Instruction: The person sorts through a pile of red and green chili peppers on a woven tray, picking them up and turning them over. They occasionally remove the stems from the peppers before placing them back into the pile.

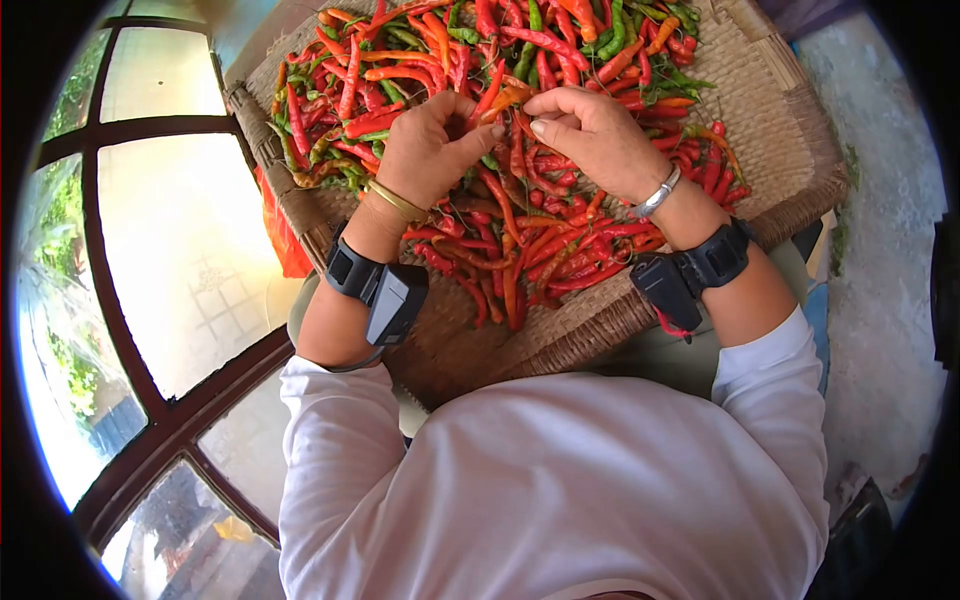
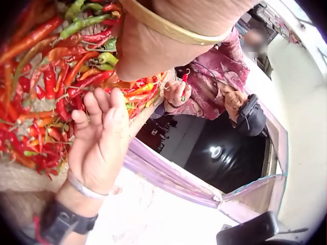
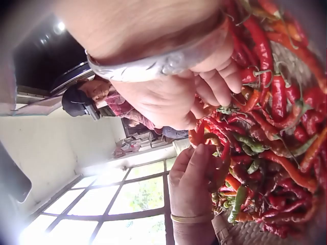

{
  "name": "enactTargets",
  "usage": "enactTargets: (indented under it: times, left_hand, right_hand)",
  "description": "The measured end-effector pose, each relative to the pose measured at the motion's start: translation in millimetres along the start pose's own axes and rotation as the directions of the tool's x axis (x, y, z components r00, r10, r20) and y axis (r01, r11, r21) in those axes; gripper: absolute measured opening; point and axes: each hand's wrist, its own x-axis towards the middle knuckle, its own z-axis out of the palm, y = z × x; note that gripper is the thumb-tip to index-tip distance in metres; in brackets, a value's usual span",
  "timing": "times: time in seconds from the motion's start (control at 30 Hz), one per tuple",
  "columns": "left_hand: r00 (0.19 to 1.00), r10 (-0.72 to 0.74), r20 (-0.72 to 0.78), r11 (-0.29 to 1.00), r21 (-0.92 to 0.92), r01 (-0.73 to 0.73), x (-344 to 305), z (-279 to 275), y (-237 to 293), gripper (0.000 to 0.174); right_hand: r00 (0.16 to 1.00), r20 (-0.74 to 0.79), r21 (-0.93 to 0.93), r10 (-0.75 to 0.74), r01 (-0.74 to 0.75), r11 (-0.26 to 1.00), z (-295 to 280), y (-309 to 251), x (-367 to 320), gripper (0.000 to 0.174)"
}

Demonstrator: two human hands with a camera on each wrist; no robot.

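My left hand (image 1: 430, 150) is over the middle of a heap of chili peppers (image 1: 570, 245), mostly red with some green and orange. An orange chili pepper (image 1: 510, 97) is pinched between its thumb and fingers. Close on the right, my right hand (image 1: 600, 140) has its thumb and forefinger apart, the forefinger's tip right at that pepper's end. Seen from the left wrist, the right hand (image 2: 97, 143) has loosely bent fingers with nothing showing between them. The right wrist view shows the left hand (image 3: 191, 178) with thumb and finger at the pepper.
The peppers lie on a wide woven tray (image 1: 790, 140) with a thick rim, at my lap. A framed window (image 1: 180, 260) stands on the left. Opposite, another person (image 2: 217, 87) holds a red chili (image 2: 184, 80). An orange-red bag (image 1: 285, 235) hangs beside the tray.
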Motion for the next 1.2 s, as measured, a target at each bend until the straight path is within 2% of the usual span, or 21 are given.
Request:
enactTargets:
  times: [0.03, 0.07, 0.1, 0.13, 0.2, 0.23, 0.3, 0.33, 0.4, 0.43, 0.5, 0.57, 0.7, 0.77, 0.8, 0.87, 0.93, 1.0, 1.03, 1.13, 1.2]
  left_hand:
    - [1.0, 0.001, -0.005, 1.0, -0.004, -0.001, -1, 1, 0, 0.026]
    - [0.999, -0.036, 0.031, 0.949, -0.312, 0.044, -1, 4, 2, 0.024]
    - [0.995, -0.056, 0.077, 0.804, -0.588, 0.091, -1, 7, 4, 0.021]
    - [0.996, -0.053, 0.069, 0.801, -0.593, 0.084, 0, 9, 3, 0.021]
    - [0.989, -0.085, 0.121, 0.602, -0.784, 0.148, 0, 13, 0, 0.018]
    - [0.99, -0.084, 0.115, 0.6, -0.787, 0.143, 0, 15, 0, 0.018]
    - [0.98, -0.137, 0.146, 0.416, -0.889, 0.191, -1, 19, 1, 0.016]
    - [0.98, -0.136, 0.146, 0.414, -0.89, 0.19, 0, 21, -4, 0.016]
    - [0.973, -0.047, 0.224, 0.223, -0.948, 0.229, 3, 22, -10, 0.012]
    - [0.974, -0.049, 0.223, 0.223, -0.948, 0.228, 2, 24, -9, 0.012]
    - [0.96, -0.148, 0.239, 0.155, -0.953, 0.261, 1, 31, -4, 0.01]
    - [0.958, -0.148, 0.244, 0.143, -0.954, 0.265, 3, 35, -3, 0.01]
    - [0.951, -0.175, 0.256, 0.097, -0.956, 0.275, 1, 41, 3, 0.011]
    - [0.951, -0.175, 0.255, 0.089, -0.958, 0.274, 1, 45, -2, 0.011]
    - [0.955, -0.143, 0.26, 0.089, -0.958, 0.274, 1, 45, -6, 0.013]
    - [0.959, -0.108, 0.262, 0.09, -0.958, 0.272, 0, 44, -9, 0.015]
    - [0.914, -0.322, 0.245, 0.143, -0.942, 0.303, 0, 40, 0, 0.022]
    - [0.922, -0.297, 0.251, 0.13, -0.945, 0.299, 0, 35, 0, 0.024]
    - [0.922, -0.283, 0.262, 0.121, -0.944, 0.306, 1, 32, 1, 0.027]
    - [0.927, -0.27, 0.259, 0.119, -0.947, 0.299, -2, 29, 6, 0.028]
    - [0.945, -0.198, 0.261, 0.117, -0.951, 0.287, -4, 28, 3, 0.027]
  right_hand:
    - [1.0, 0.001, 0.048, 0.006, -0.006, 0.999, 0, -1, 0, 0.026]
    - [1.0, 0.004, 0.041, 0.003, -0.003, 0.999, 1, 0, 0, 0.026]
    - [0.998, 0.055, 0.064, -0.003, -0.001, 0.998, 1, 1, 1, 0.026]
    - [0.994, 0.105, 0.088, -0.009, 0.0, 0.996, 1, 2, 2, 0.027]
    - [0.991, 0.136, 0.114, -0.004, -0.011, 0.993, 2, -1, 0, 0.029]
    - [0.987, 0.163, 0.146, 0.001, -0.025, 0.989, 2, -3, 0, 0.031]
    - [0.988, 0.151, 0.123, -0.017, -0.001, 0.992, 2, -3, 0, 0.034]
    - [0.988, 0.151, 0.141, -0.004, -0.018, 0.99, 3, -2, 0, 0.035]
    - [0.988, 0.153, 0.159, 0.01, -0.035, 0.987, 4, -2, 0, 0.035]
    - [0.987, 0.162, 0.138, 0.0, -0.023, 0.99, 5, -3, -1, 0.034]
    - [0.985, 0.171, 0.116, -0.01, -0.011, 0.993, 6, -5, -1, 0.033]
    - [0.981, 0.193, -0.089, -0.017, 0.035, 0.995, 5, -9, -1, 0.029]
    - [0.981, 0.185, -0.173, -0.052, 0.084, 0.981, 7, -9, -1, 0.02]
    - [0.99, 0.125, -0.235, -0.068, 0.097, 0.967, 9, -5, -1, 0.017]
    - [0.99, 0.125, -0.236, -0.069, 0.097, 0.967, 9, -6, -2, 0.017]
    - [0.994, 0.104, -0.198, -0.021, 0.041, 0.979, 8, -7, -3, 0.015]
    - [0.999, 0.037, -0.151, -0.039, 0.044, 0.988, 6, -9, -1, 0.015]
    - [0.993, -0.061, -0.044, -0.097, 0.095, 0.995, 5, -13, -1, 0.013]
    - [0.992, -0.065, -0.058, -0.111, 0.107, 0.993, 4, -16, -2, 0.013]
    - [0.997, -0.067, 0.33, 0.023, 0.0, 0.944, 4, -16, -2, 0.016]
    - [0.992, -0.123, 0.366, 0.041, 0.007, 0.931, 0, -14, 0, 0.018]
